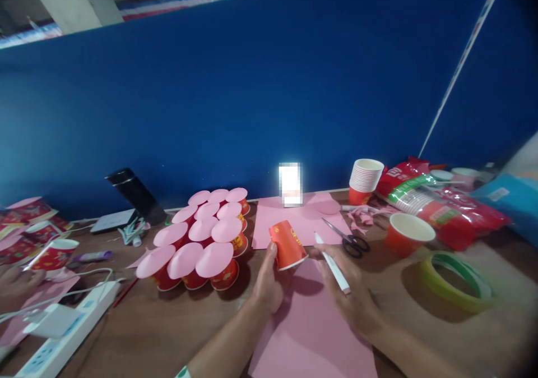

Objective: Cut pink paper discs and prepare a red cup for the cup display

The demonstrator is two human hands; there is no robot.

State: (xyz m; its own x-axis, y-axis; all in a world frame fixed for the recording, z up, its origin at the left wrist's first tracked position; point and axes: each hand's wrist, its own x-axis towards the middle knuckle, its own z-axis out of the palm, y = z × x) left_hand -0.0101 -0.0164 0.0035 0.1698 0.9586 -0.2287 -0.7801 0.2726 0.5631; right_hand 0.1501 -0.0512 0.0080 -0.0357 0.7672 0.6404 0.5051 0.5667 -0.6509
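Observation:
My left hand [270, 281] is closed around a red paper cup [287, 244] with yellow lettering, tilted, its wide rim towards me. A white pen [333, 264] lies in the grip of my right hand [347, 288], its thin tip pointing away from me, just right of the cup. Under both hands is a sheet of pink paper [313, 333]. Another pink sheet [267, 221] lies behind the cup, with a pink paper circle [327, 204] on it. Scissors with black handles [355, 245] rest to the right of my right hand.
At left stand several red cups topped with pink paper discs [214, 259], near a black bottle [135, 194] and a power strip [71, 333]. Right are stacked cups [365, 179], a single cup [407, 235], tape rolls [456, 282] and a red package [437, 204]. Another person's hand [19, 285] is far left.

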